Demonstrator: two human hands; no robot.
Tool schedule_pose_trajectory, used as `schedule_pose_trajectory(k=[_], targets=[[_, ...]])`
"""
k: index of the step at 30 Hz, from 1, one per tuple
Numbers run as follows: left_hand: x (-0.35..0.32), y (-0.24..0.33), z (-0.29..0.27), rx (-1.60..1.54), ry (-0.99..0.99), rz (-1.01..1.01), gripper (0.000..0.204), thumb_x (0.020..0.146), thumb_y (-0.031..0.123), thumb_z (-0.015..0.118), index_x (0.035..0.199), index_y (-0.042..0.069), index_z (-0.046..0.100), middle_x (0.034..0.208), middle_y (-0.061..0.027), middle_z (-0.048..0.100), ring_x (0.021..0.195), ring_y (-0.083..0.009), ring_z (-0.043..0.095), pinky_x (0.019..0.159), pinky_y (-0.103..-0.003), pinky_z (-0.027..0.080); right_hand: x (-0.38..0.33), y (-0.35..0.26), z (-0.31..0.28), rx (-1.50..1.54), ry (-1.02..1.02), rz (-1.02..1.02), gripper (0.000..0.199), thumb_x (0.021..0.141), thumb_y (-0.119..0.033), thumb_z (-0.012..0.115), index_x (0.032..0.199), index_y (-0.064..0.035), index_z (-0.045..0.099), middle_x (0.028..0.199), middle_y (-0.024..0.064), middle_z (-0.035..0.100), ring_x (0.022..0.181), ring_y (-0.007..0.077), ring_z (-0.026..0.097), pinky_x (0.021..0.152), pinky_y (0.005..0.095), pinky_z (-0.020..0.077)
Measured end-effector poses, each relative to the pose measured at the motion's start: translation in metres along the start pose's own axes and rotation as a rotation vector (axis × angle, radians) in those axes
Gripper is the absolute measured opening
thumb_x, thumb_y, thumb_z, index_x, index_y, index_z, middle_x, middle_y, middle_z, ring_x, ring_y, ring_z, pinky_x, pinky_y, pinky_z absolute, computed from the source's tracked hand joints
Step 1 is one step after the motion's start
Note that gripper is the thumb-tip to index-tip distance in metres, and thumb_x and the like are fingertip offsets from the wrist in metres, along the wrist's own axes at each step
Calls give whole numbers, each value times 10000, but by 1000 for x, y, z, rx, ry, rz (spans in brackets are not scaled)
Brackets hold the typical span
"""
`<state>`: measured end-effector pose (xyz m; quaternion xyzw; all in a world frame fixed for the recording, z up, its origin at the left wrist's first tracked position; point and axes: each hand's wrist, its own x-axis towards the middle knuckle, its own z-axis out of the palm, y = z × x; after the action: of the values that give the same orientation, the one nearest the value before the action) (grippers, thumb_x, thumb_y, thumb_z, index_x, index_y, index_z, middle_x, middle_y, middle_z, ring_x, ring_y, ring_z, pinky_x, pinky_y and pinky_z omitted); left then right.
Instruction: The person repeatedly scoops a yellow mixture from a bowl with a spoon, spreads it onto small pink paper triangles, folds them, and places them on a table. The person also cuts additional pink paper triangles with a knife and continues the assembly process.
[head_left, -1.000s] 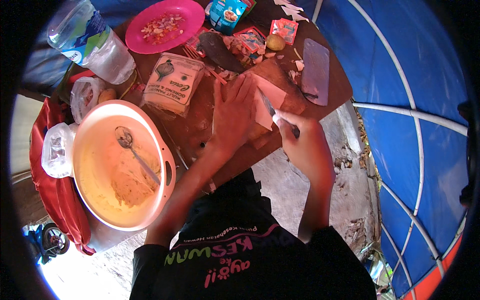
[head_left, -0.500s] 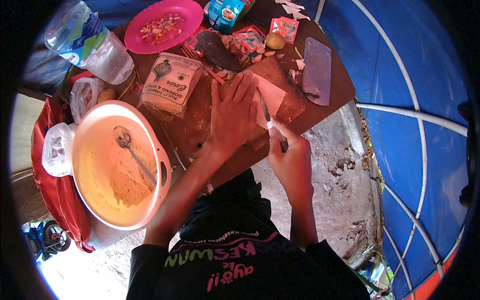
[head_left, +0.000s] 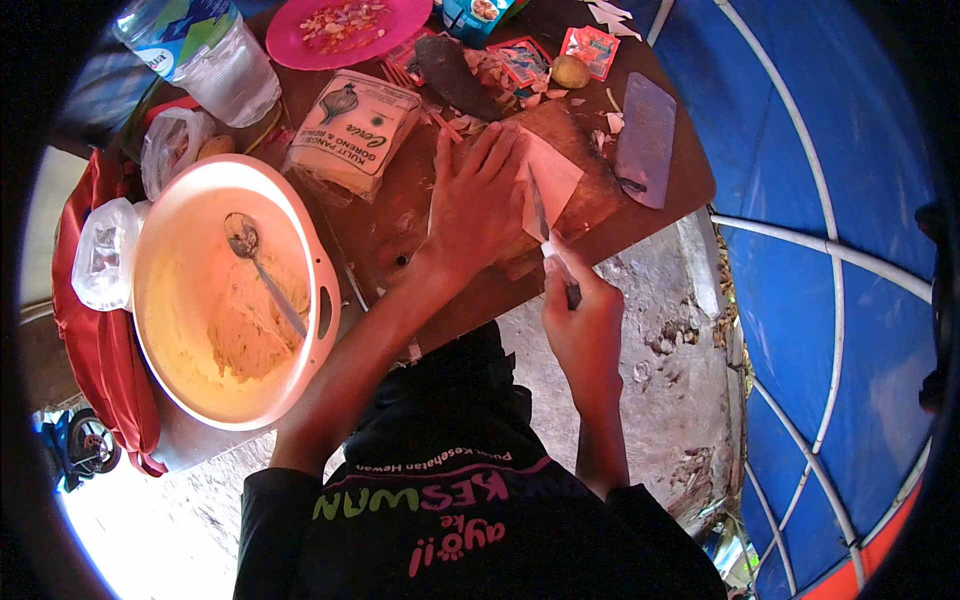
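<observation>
My left hand (head_left: 478, 200) lies flat with its fingers stretched out, pressing on a pale thin sheet of dough (head_left: 552, 180). Beneath the sheet is a worn wooden cutting board (head_left: 598, 190). My right hand (head_left: 585, 315) grips a knife (head_left: 541, 215) by its handle. Its narrow blade points away from me and rests along the sheet, just right of my left fingers. My palm hides part of the sheet. Left of my left hand lies a clear packet of square wrappers (head_left: 358, 135) with a bulb drawn on its label.
At left stands a large pale basin (head_left: 322, 270) holding a yellowish mixture and a spoon (head_left: 270, 275). Farther back are a water bottle (head_left: 230, 80), a pink plate (head_left: 415, 15) of chopped bits, a dark curved stone (head_left: 455, 80) and a round yellowish item (head_left: 570, 71). A flat purple slab (head_left: 645, 140) lies right.
The view has shifted a little, so the table's things sit higher in it. My right hand and the knife have come slightly nearer to me; my left hand stays flat on the sheet.
</observation>
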<state>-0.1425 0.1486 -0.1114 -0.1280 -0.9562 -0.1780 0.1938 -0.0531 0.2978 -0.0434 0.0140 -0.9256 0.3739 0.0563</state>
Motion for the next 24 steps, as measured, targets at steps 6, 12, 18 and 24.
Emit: schedule_pose_trajectory(k=[6,12,18,24], targets=[[1,0,1,26,16,15,543,1000,291,466,1494,66,442,1535,-85,445,1458,-233,361,1216,-595,156,-1,3,1,50,13,-15,314,924,-33,653,1235,-24,694,875,234,718,731,309,726,661,373,536],[3,-1,-1,10,21,6,538,996,298,475,1478,60,459,1529,-85,452,1455,-227,366,1220,-577,165,-15,3,-4,32,-11,17,312,929,-20,650,1238,-6,685,974,225,734,759,275,735,666,354,540],[1,1,-1,29,-13,1,538,998,291,467,1480,53,457,1532,-98,448,1457,-235,364,1222,-573,157,-18,4,-7,49,-73,97,310,946,-20,639,1254,8,668,1112,215,730,853,219,750,709,297,552],[3,-2,2,-10,62,46,522,994,271,459,1439,-1,482,1482,-135,486,1433,-264,388,1215,-579,179,-32,-6,-23,73,-93,151,334,980,-51,617,1309,-9,650,936,102,753,733,26,556,602,229,446]])
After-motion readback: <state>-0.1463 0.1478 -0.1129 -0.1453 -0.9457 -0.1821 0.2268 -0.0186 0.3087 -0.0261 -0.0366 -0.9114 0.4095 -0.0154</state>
